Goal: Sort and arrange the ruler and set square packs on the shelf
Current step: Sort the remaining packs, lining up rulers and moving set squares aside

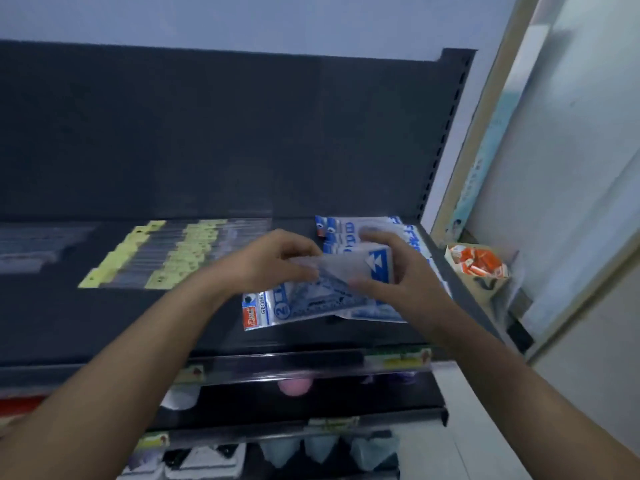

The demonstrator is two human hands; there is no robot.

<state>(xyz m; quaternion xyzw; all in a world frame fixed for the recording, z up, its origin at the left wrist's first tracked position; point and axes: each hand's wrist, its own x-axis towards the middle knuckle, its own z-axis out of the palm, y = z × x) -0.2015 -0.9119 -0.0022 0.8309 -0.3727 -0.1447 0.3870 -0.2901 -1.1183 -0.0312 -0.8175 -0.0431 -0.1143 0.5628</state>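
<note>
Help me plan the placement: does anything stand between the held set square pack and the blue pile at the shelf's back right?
Nothing visible does. The left hand and right hand hold the set square pack just in front of the blue pile; the ruler packs lie apart to the left.

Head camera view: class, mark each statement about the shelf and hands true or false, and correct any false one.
1. Both the left hand and the right hand hold one set square pack. True.
2. Yellow-tagged ruler packs lie on the shelf, left of the hands. True.
3. The held pack is the only one of its kind there. False: other set square packs lie beneath and behind it.
4. The panel behind the shelf is white. False: the back panel is dark.
</note>
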